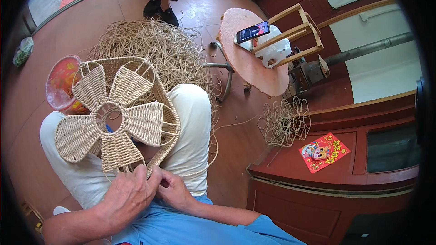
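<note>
A pale woven basket [164,152] lies tilted across my lap. Its face is a flower of broad woven petals [144,119] around a round hole. My left hand [129,188] is closed at the basket's near rim, just below the lowest petal, with fingertips pinched on the weave. Right beside it, my right hand [175,193] is closed too, thumb and fingers curled together. A single strand of cord [200,170] crosses my thigh and runs into the right hand's fingers. The exact spot where the fingertips meet the weave is hidden.
A big heap of loose cord [150,45] lies beyond my knees. To its left stands a red patterned tub [61,81]. A round table [234,22] at right carries a phone [253,31] and an upturned wooden stool [290,31]. A smaller cord coil [284,122] rests near a cabinet; another person's feet [161,11] are ahead.
</note>
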Available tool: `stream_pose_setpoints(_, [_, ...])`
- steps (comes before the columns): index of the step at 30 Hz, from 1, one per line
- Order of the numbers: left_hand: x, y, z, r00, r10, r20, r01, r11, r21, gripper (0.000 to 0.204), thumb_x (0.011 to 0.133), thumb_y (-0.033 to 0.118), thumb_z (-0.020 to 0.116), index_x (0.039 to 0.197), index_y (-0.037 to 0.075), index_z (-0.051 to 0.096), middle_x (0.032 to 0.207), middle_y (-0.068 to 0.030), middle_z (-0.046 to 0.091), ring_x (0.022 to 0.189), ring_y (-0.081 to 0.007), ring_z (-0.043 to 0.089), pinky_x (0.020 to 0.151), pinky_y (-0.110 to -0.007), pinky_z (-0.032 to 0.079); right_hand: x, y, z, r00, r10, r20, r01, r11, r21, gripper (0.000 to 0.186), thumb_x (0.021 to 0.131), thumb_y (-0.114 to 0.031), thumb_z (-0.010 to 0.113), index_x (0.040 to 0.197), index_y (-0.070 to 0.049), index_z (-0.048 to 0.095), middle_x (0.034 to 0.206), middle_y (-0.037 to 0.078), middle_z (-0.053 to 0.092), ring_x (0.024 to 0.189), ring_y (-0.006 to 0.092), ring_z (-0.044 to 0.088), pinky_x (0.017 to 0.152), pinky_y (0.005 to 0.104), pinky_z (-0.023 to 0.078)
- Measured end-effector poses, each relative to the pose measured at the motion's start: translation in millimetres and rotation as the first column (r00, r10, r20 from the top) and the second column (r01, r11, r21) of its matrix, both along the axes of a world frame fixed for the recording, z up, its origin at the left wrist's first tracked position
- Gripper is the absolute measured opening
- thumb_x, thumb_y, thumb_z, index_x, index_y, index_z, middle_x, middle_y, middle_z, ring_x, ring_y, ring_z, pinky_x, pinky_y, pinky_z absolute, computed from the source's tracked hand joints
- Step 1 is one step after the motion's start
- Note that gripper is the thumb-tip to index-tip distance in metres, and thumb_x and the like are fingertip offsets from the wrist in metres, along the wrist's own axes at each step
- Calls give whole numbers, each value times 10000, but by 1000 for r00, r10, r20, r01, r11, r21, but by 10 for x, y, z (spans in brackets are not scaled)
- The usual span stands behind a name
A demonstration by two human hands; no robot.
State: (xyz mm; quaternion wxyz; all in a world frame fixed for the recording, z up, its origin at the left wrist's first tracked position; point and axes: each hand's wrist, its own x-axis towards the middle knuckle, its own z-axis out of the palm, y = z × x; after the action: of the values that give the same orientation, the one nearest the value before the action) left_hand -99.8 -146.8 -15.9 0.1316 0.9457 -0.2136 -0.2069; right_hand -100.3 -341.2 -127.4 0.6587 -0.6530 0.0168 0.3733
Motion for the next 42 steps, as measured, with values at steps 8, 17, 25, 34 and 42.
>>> stream_pose_setpoints(8, [100,305,-111,993,94,-69,-112,929,-353,494,1011,138,653,1493,116,547,1013,-150,642,905,-358,749,718,-477,596,105,-66,108,972,106,-210,-104,994,19,223,1089,-198,741,1219,-17,753,978,-18,719,845,53,600,707,256,501])
stream_pose_setpoints(17, [98,347,-264,993,97,-69,-115,930,-349,555,983,135,695,1522,152,565,1055,-136,706,905,-370,749,747,-481,601,160,-6,148,966,131,-221,-143,989,-40,238,1088,-234,734,1203,-26,747,872,-18,670,692,60,566,586,259,451])
stream_pose_setpoints(25, [-34,-35,-100,982,71,176,-74,997,11,497,1007,168,634,1456,-16,524,930,-150,633,696,-361,733,585,-484,583,54,-95,18,988,107,-109,-115,991,-70,241,1136,-248,651,1246,-39,700,907,7,687,711,83,623,639,271,536])
stream_pose_setpoints(34, [21,341,-474,992,77,95,-4,799,-601,753,1037,156,573,1724,64,280,1137,-229,648,909,-417,768,682,-516,631,142,-106,144,984,116,-137,-116,993,10,191,1088,-148,737,1211,-3,745,997,32,745,707,89,642,619,254,522])
stream_pose_setpoints(42, [-195,185,-385,977,113,179,-66,966,-249,607,1021,202,624,1605,221,457,1114,-130,629,754,-359,761,590,-480,640,97,-35,196,987,147,68,-135,978,-160,189,1082,-111,717,1243,-23,673,1023,52,744,803,112,682,634,301,564])
